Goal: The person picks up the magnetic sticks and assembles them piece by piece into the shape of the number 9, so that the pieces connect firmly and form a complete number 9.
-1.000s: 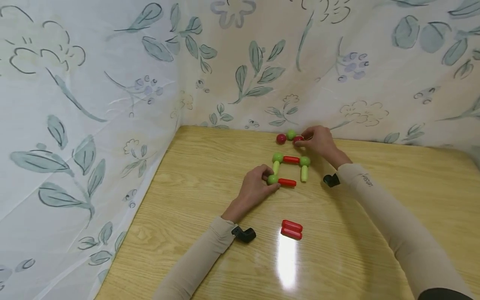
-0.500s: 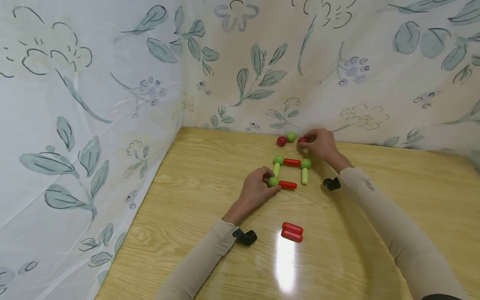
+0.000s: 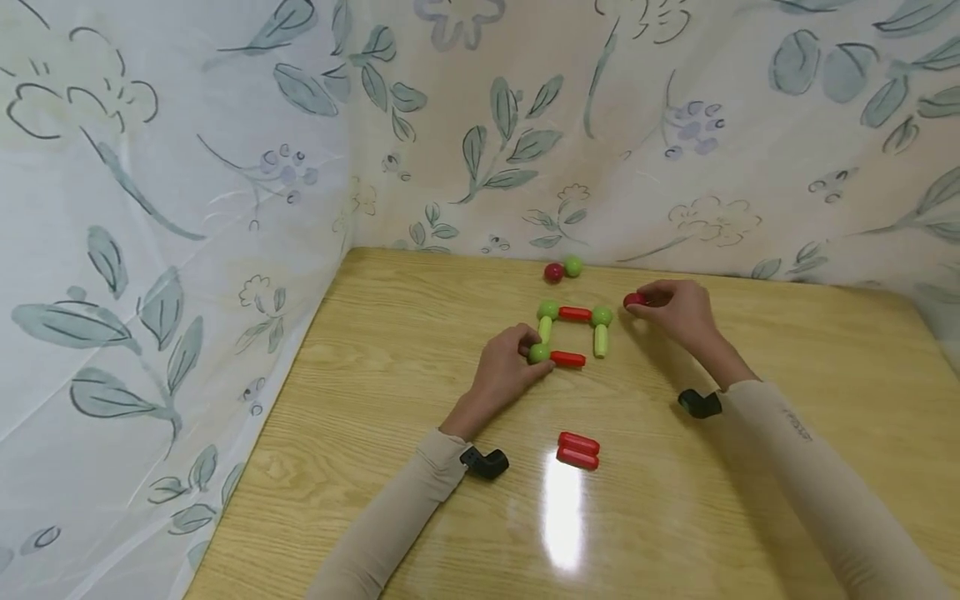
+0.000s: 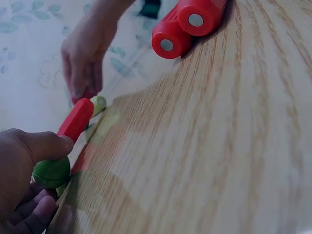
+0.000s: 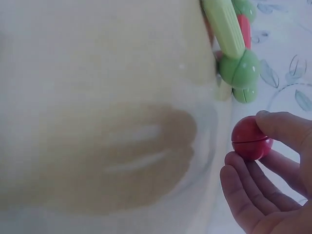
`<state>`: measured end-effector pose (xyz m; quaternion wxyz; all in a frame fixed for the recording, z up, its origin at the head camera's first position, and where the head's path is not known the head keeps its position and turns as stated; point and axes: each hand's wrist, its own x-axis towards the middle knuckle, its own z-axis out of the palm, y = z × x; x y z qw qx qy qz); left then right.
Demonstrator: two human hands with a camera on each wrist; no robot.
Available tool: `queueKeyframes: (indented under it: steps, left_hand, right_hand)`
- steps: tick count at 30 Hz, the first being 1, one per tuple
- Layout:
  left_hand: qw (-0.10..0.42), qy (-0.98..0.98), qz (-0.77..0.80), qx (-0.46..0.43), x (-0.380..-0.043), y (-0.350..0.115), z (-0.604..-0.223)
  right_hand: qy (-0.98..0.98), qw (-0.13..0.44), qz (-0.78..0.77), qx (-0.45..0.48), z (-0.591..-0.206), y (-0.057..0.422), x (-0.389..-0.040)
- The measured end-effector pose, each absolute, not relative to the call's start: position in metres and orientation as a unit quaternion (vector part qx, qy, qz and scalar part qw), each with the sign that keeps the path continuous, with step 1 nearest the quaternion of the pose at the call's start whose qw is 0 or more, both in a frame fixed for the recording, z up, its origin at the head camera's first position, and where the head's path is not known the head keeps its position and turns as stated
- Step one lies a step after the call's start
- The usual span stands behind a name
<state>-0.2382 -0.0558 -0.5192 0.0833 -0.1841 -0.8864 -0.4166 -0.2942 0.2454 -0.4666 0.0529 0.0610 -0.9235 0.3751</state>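
In the head view my left hand (image 3: 504,371) holds the green ball (image 3: 539,353) at the near left corner of a three-sided outline of rods and balls. From that ball a red rod (image 3: 567,359) points right, its far end free, and a yellow-green rod (image 3: 545,331) runs back. A second red rod (image 3: 575,314) joins the two back green balls, and another yellow-green rod (image 3: 601,342) comes forward on the right. My right hand (image 3: 678,312) pinches a red ball (image 5: 251,138) between thumb and fingers, right of the outline.
Two loose red rods (image 3: 578,451), with silver discs on their ends in the left wrist view, lie side by side nearer me. By the back edge, a red ball (image 3: 553,272) and a green ball (image 3: 573,266) sit together. Floral cloth (image 3: 465,125) hangs behind the wooden table (image 3: 360,433).
My right hand has taken the red ball from beside the green one at the back and moved it right and nearer. My left hand stays at the near left corner.
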Motion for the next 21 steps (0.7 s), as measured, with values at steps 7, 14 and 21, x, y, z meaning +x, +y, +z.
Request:
queueKeyframes:
  steps: [7, 14, 21]
  left_hand:
    - [0.085, -0.888, -0.413, -0.182, -0.24, -0.054, -0.517]
    - [0.089, -0.888, -0.411, -0.187, -0.241, -0.055, -0.517]
    - [0.083, -0.889, -0.412, -0.183, -0.237, -0.054, -0.517]
  right_hand:
    - [-0.915, 0.053, 0.395, 0.059, -0.472, 0.249, -0.245]
    - [-0.907, 0.026, 0.407, 0.107, -0.478, 0.229, -0.218]
    - [-0.904, 0.017, 0.406, 0.136, -0.485, 0.212, -0.215]
